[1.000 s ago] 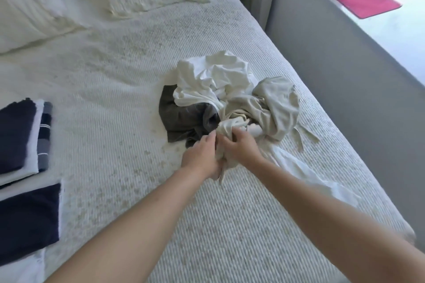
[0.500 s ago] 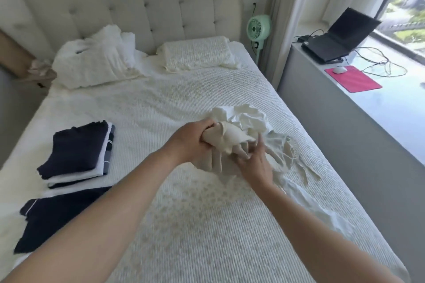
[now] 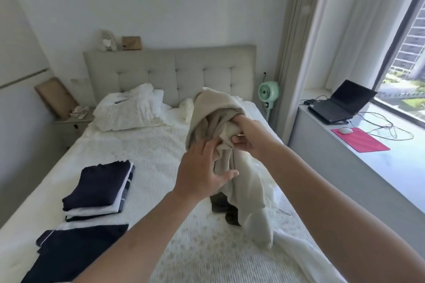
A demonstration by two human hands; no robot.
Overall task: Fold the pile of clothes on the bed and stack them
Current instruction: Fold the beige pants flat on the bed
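I see open bed [image 3: 161,158] mid-left; folded stack [image 3: 101,187] blocks far left, dark garment [image 3: 222,204] sits under raised cloth [image 3: 230,135].

Bright window daylight, bowed edges

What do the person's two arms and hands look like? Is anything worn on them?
Both forearms are bare up to the frame's edge: no sleeves show. The left hand and the right hand wear no gloves. No watch, bracelet or ring is visible.

Daylight from the window [image 3: 404,57] at right falls on white walls, a grey tufted headboard [image 3: 170,73], and perhaps a nightstand [image 3: 73,123] at left.
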